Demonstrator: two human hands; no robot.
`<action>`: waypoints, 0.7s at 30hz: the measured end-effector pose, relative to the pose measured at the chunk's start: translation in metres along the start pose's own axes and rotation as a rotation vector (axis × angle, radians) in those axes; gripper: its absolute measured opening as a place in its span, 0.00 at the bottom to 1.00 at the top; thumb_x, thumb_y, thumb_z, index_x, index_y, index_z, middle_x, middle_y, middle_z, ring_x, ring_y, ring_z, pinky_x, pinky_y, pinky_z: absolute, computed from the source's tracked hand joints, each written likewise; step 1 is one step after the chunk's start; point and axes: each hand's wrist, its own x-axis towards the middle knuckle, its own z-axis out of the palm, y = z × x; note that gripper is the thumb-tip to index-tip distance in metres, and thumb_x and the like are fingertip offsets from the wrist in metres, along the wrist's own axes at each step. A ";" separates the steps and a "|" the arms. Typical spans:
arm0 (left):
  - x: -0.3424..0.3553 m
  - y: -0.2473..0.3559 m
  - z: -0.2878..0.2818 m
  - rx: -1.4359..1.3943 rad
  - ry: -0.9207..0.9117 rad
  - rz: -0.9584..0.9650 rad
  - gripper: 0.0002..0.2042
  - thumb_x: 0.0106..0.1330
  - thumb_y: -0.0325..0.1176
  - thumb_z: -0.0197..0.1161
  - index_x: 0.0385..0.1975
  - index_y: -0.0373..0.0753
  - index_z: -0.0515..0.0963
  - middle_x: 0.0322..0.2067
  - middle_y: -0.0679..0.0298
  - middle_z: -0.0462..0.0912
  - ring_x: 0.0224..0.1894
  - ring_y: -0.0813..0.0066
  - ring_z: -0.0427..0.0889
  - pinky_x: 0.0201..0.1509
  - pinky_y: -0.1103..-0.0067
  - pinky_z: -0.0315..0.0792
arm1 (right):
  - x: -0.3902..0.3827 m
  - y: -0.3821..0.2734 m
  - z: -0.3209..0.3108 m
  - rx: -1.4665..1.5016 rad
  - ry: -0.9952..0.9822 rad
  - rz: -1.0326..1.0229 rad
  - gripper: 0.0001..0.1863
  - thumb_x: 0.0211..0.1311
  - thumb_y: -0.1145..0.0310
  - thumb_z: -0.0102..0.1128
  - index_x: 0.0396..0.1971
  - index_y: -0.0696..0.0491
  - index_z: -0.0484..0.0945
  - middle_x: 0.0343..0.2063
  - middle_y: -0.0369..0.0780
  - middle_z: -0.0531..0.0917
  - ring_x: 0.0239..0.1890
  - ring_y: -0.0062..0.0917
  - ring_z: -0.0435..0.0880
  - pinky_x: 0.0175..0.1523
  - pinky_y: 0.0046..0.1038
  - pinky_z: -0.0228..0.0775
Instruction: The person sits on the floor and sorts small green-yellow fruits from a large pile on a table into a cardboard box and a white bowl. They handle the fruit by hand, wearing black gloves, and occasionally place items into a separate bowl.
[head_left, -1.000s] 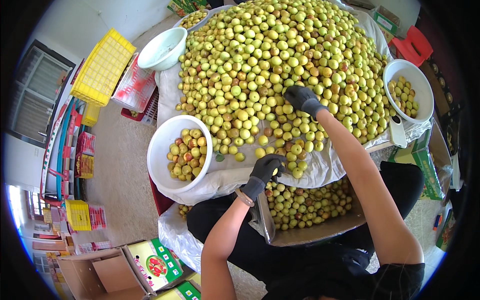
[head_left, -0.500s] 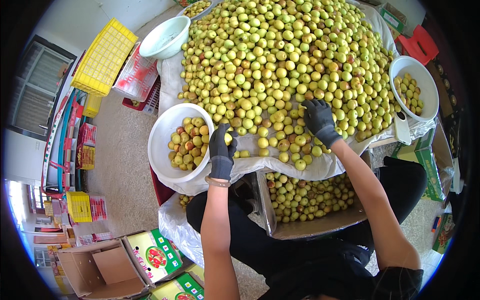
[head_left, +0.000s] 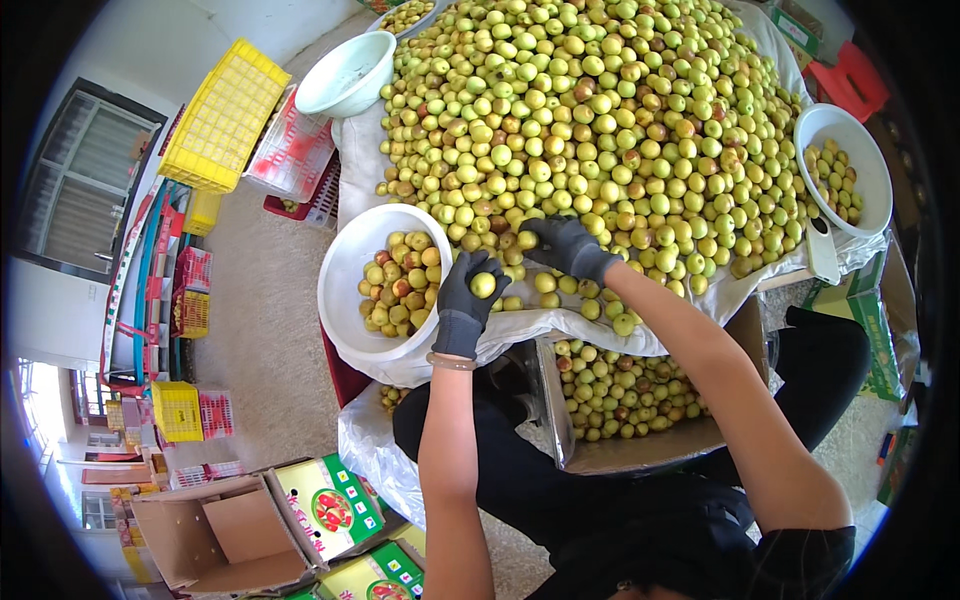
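Head view: left hand [head_left: 468, 300], gloved, grips a yellow-green fruit [head_left: 484, 285] just beside the white bowl [head_left: 345, 280] of fruit; right hand [head_left: 566, 245], gloved, curls closed on fruits at the near edge of the big fruit pile [head_left: 600, 120].

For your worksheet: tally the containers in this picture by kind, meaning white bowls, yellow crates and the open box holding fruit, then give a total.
White bowls: 3
Yellow crates: 2
Open boxes holding fruit: 1
Total: 6
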 end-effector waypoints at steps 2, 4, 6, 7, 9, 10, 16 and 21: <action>-0.004 0.012 0.007 -0.545 0.105 -0.402 0.20 0.66 0.43 0.54 0.47 0.31 0.68 0.36 0.58 0.77 0.36 0.69 0.78 0.42 0.74 0.77 | -0.019 -0.001 -0.011 0.460 0.019 -0.016 0.27 0.57 0.49 0.58 0.50 0.52 0.72 0.42 0.46 0.79 0.45 0.32 0.78 0.51 0.31 0.69; -0.013 0.027 0.041 -0.317 0.033 -0.387 0.24 0.65 0.52 0.51 0.43 0.33 0.72 0.29 0.59 0.78 0.31 0.71 0.77 0.35 0.77 0.77 | -0.029 0.007 -0.018 0.641 -0.051 0.001 0.31 0.57 0.47 0.57 0.51 0.57 0.72 0.45 0.46 0.78 0.47 0.27 0.76 0.54 0.29 0.67; -0.013 0.027 0.050 -0.190 -0.029 -0.575 0.28 0.65 0.58 0.47 0.44 0.36 0.74 0.32 0.60 0.79 0.32 0.75 0.77 0.31 0.79 0.75 | -0.034 0.009 -0.021 0.637 -0.115 0.030 0.31 0.58 0.47 0.57 0.50 0.59 0.72 0.45 0.46 0.78 0.47 0.27 0.76 0.54 0.29 0.67; -0.010 0.021 0.048 -0.190 -0.028 -0.496 0.23 0.65 0.52 0.51 0.45 0.36 0.74 0.34 0.61 0.79 0.33 0.75 0.77 0.33 0.79 0.75 | -0.037 0.005 -0.031 0.476 -0.045 0.035 0.33 0.58 0.45 0.56 0.50 0.60 0.71 0.44 0.47 0.79 0.47 0.31 0.77 0.53 0.30 0.68; -0.002 0.012 0.027 0.126 -0.088 -0.052 0.14 0.59 0.33 0.57 0.45 0.38 0.73 0.37 0.62 0.79 0.37 0.73 0.77 0.40 0.80 0.73 | -0.032 0.035 -0.029 0.279 0.126 0.096 0.30 0.55 0.49 0.58 0.51 0.55 0.69 0.40 0.49 0.80 0.44 0.39 0.79 0.49 0.33 0.70; 0.002 0.006 0.009 0.453 -0.024 0.312 0.17 0.54 0.19 0.59 0.45 0.38 0.72 0.38 0.61 0.78 0.40 0.71 0.77 0.45 0.80 0.72 | -0.036 0.049 -0.032 0.215 0.194 0.141 0.29 0.54 0.51 0.58 0.51 0.54 0.68 0.39 0.50 0.80 0.43 0.42 0.80 0.47 0.34 0.71; -0.008 0.047 -0.066 0.958 0.764 0.427 0.18 0.60 0.41 0.61 0.34 0.27 0.76 0.30 0.48 0.81 0.36 0.55 0.79 0.39 0.70 0.73 | -0.084 0.070 -0.075 -0.393 0.406 -0.007 0.10 0.53 0.65 0.56 0.33 0.53 0.74 0.30 0.44 0.78 0.33 0.42 0.77 0.37 0.41 0.70; 0.001 0.014 -0.047 -0.257 0.367 0.169 0.23 0.61 0.48 0.57 0.42 0.31 0.74 0.39 0.53 0.79 0.43 0.63 0.78 0.43 0.72 0.73 | -0.103 0.050 -0.063 -0.305 0.534 -0.097 0.11 0.52 0.68 0.59 0.37 0.52 0.76 0.35 0.42 0.78 0.40 0.39 0.75 0.47 0.38 0.67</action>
